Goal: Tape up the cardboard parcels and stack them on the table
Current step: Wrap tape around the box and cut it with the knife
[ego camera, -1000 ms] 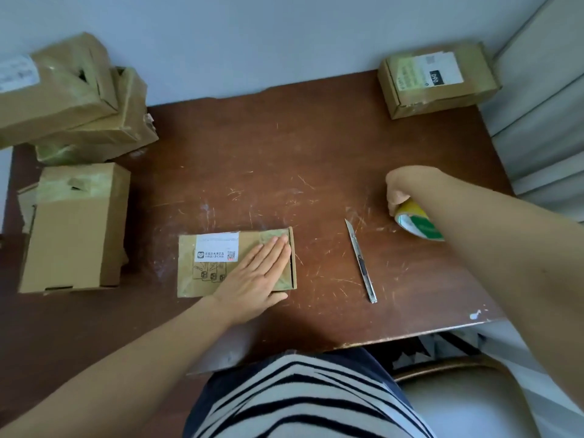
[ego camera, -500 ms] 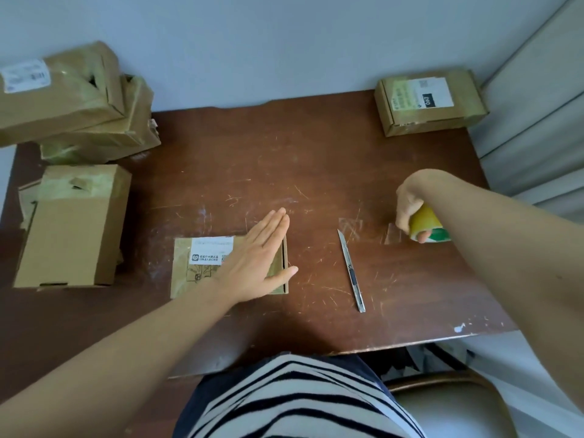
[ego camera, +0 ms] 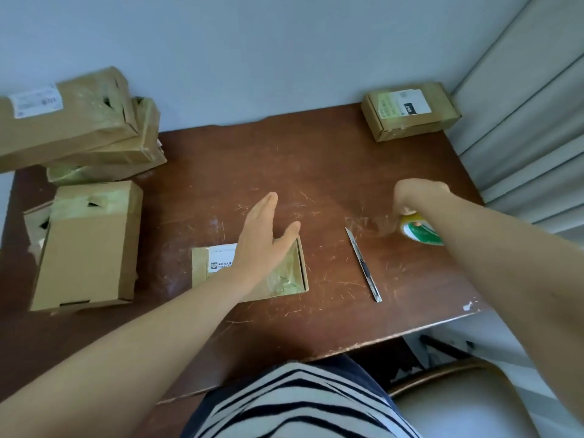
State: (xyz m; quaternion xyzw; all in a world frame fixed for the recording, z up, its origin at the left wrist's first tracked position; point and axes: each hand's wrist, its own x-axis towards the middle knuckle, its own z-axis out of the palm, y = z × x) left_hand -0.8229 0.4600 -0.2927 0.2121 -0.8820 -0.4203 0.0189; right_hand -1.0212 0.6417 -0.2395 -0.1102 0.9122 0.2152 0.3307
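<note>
Hovering over the flat parcel [ego camera: 286, 275] near the table's [ego camera: 284, 159] front edge, your left hand [ego camera: 262, 238] shows straight fingers held close together, thumb spread aside; whether the palm touches the cardboard cannot be told. The parcel lies flat, its white label partly hidden under your wrist. Your right hand [ego camera: 417, 197] curls round the tape roll [ego camera: 420, 232] (yellow and green on its side), well to the right, and a short clear strip [ego camera: 369, 222] runs from it leftward over the wood. The utility knife [ego camera: 363, 265] lies between parcel and roll, touching neither. A corner parcel [ego camera: 410, 112] sits far right; the stacked parcels [ego camera: 69, 128] pile up far left, with a taller box [ego camera: 88, 245] just in front of them.
</note>
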